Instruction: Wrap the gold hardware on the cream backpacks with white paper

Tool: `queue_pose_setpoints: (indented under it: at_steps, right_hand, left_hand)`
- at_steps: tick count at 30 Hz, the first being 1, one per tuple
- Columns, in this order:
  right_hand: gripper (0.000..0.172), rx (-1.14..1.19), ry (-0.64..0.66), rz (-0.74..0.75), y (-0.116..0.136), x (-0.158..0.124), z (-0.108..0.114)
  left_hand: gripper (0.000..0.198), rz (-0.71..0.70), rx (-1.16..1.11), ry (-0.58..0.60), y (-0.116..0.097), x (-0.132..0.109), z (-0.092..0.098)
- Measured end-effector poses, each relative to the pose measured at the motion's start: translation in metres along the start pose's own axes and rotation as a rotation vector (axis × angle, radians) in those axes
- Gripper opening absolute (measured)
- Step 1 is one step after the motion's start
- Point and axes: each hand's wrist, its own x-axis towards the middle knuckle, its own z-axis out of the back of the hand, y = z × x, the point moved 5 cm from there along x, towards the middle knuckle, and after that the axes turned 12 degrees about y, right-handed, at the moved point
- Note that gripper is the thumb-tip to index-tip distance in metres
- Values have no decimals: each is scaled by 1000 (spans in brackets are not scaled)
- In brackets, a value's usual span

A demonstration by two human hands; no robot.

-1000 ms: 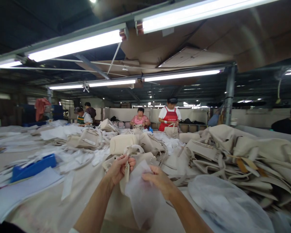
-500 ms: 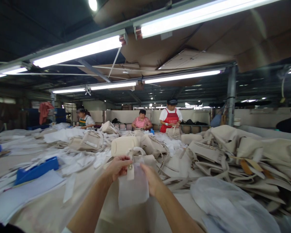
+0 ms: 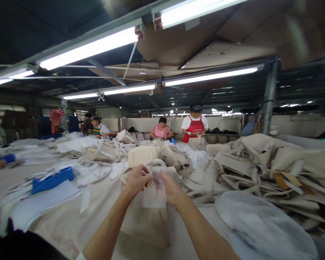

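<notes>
My right hand (image 3: 173,188) pinches the right edge of a thin translucent white sheet (image 3: 155,199) between thumb and fingers. The sheet hangs upright over a beige handbag (image 3: 144,225) that lies in front of me. My left hand (image 3: 137,181) is closed at the sheet's left side, its fingertips on a beige strap tab of the bag. Beside those fingertips a small gold-coloured clasp (image 3: 151,183) shows, and most of the tab is hidden behind the sheet. The bag's pale handle (image 3: 157,162) arches just beyond my hands.
Beige bags and straps (image 3: 273,180) are heaped at the right, near a clear plastic bag (image 3: 262,224). A blue tape dispenser (image 3: 52,180) and white sheets (image 3: 46,202) lie at the left. Across the table several people work, one in a red apron (image 3: 194,126).
The translucent sheet has been raised and now covers the strap tab, which hung in front of it before. Both hands have risen slightly, and more of the handbag shows below.
</notes>
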Motion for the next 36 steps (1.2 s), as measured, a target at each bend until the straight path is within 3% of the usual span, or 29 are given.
queue_pose_setpoints:
  at_steps: [6, 10, 13, 16, 20, 22, 25, 26, 28, 31, 36]
  right_hand:
    - [25, -49, 11, 3, 1, -1, -7]
    - [29, -97, -65, 63, -1, 5, -5]
    - [29, -103, -124, 87, -2, 9, -1]
    - [29, -100, -153, 99, 0, 8, 2]
    - [26, -103, -153, 100, -1, 2, 2]
    - [26, -109, -149, 99, -2, 0, 2]
    - [28, -114, -138, 95, -5, -1, 0]
    - [28, -114, -134, 93, -5, -1, 0]
    - [28, -113, -133, 92, -6, -1, -1]
    - [27, -116, -150, 92, -6, -1, 1]
    - [25, -97, -162, 106, -4, 0, 0]
  left_hand:
    - [18, -18, -13, -94, 32, -12, -9]
    - [18, -40, 110, -178, 27, -22, -10]
    - [18, -89, 243, -361, 18, -37, -3]
    - [26, -152, 136, -471, 25, -54, 4]
    - [26, 35, -113, -244, 60, -63, -4]
    - [25, 76, -111, -219, 65, -69, -9]
    - [8, -150, 55, -439, 40, -82, -7]
    - [14, -247, 118, -472, 29, -85, -9]
    - [19, -382, 230, -393, 11, -85, -17]
    - [18, -418, 356, -241, 7, -78, -29]
    - [23, -481, 456, -249, 22, -80, -34]
